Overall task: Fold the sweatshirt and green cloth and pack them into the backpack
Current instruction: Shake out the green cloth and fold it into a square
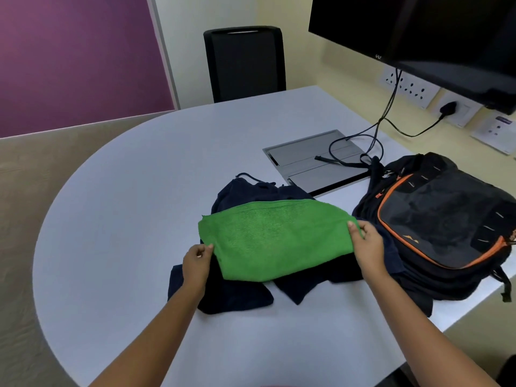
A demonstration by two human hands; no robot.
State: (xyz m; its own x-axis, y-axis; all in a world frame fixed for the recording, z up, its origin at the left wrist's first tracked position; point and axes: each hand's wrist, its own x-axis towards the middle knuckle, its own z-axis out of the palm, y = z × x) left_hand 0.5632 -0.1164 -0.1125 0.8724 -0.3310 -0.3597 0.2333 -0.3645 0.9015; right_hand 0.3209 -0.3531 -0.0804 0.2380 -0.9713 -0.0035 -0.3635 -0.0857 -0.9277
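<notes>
The green cloth (276, 238) hangs spread out over the middle of the table, held at both ends. My left hand (196, 262) pinches its lower left corner. My right hand (365, 244) grips its right edge. Under the cloth lies the dark navy sweatshirt (237, 294), crumpled and unfolded, with a sleeve and its hood cord showing. To the right, a black backpack (444, 227) with orange zipper trim lies flat on the table, touching the sweatshirt's right side. I cannot tell whether its main compartment is open.
A white rounded table (125, 219) carries everything. A grey cable box (312, 160) with black cables sits behind the sweatshirt. A black chair (245, 62) stands at the far edge, and a dark monitor (418, 32) hangs at the upper right above wall sockets (407, 85).
</notes>
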